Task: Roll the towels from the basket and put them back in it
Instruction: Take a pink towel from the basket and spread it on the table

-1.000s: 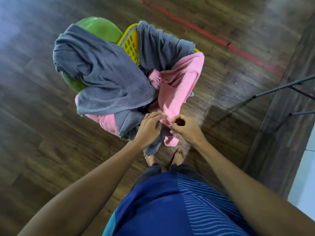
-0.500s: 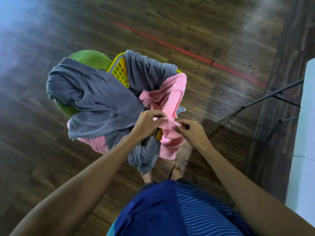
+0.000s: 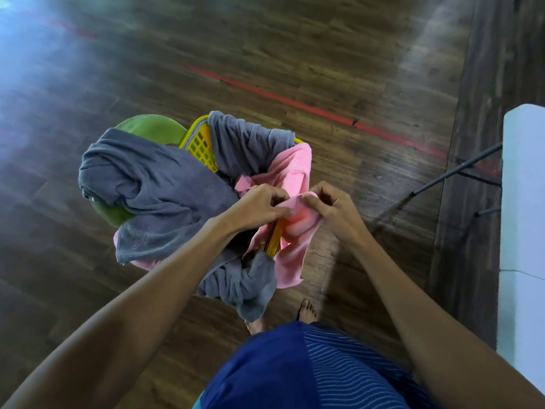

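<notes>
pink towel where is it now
Head view, centre: the pink towel hangs over the right rim of the yellow basket, pinched between the left hand and right hand.

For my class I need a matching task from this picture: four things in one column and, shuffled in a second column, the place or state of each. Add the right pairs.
1. pink towel
2. big grey towel
3. basket
4. red line

A. draped over the green seat
B. marked on the wooden floor
C. yellow, with towels hanging over its rim
D. pinched by the left hand and the right hand

Pairs: 1-D, 2-A, 3-C, 4-B
</notes>
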